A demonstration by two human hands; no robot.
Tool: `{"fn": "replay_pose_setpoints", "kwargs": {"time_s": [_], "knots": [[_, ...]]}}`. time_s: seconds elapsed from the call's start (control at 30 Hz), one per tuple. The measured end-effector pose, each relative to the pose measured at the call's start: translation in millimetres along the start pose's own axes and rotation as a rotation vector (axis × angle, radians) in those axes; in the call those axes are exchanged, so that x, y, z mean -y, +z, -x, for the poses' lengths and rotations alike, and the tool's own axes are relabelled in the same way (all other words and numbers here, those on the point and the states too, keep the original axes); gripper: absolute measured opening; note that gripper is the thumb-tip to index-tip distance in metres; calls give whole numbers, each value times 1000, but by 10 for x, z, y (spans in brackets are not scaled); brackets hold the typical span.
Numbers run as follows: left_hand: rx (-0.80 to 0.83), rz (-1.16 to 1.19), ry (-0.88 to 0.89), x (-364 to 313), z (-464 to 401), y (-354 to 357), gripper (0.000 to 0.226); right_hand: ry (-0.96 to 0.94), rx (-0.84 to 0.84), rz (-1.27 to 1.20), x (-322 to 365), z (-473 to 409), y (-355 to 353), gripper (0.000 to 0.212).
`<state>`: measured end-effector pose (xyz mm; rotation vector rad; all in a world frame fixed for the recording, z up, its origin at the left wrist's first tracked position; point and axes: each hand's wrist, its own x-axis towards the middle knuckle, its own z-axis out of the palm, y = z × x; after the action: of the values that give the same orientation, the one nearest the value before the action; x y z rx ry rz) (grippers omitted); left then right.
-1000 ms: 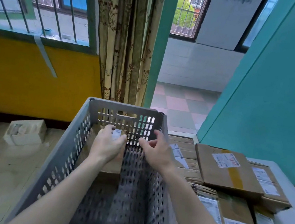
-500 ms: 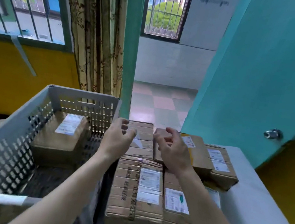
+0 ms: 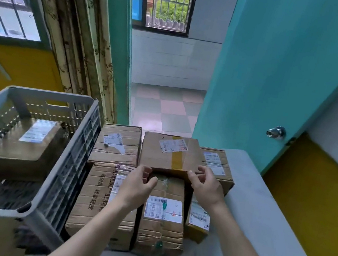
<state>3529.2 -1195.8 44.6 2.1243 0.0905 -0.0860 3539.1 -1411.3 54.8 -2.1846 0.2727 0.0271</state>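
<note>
Several labelled cardboard parcels lie packed together on a white table (image 3: 259,216). The one with yellow tape (image 3: 166,155) sits raised on top of the others at the back. My left hand (image 3: 137,185) hovers at its near left corner, fingers loosely curled and holding nothing. My right hand (image 3: 205,185) hovers by its near right corner, fingers spread and relaxed, thumb close to the box edge. To the left stands a grey perforated crate (image 3: 64,167) with one parcel (image 3: 29,145) inside.
A teal door (image 3: 268,76) with a metal knob (image 3: 276,132) stands open on the right, beyond the table. A doorway leads to a tiled floor (image 3: 162,109). Curtains (image 3: 78,39) hang behind the crate. Yellow wall lies left and right.
My view and both hands have swung right, from inside the crate, where the parcel stays, to over the stacked parcels. Both hands now reach the taped box.
</note>
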Motion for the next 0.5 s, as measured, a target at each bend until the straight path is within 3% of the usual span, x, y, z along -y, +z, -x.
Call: {"fn": "replay_pose_setpoints", "kwargs": {"time_s": [0.13, 0.5], "knots": [[138, -18, -11, 41, -23, 323, 38, 101, -20, -10, -292, -11, -89, 45], [379, -54, -76, 3, -211, 1071, 42, 332, -14, 115, -938, -52, -234, 60]]}}
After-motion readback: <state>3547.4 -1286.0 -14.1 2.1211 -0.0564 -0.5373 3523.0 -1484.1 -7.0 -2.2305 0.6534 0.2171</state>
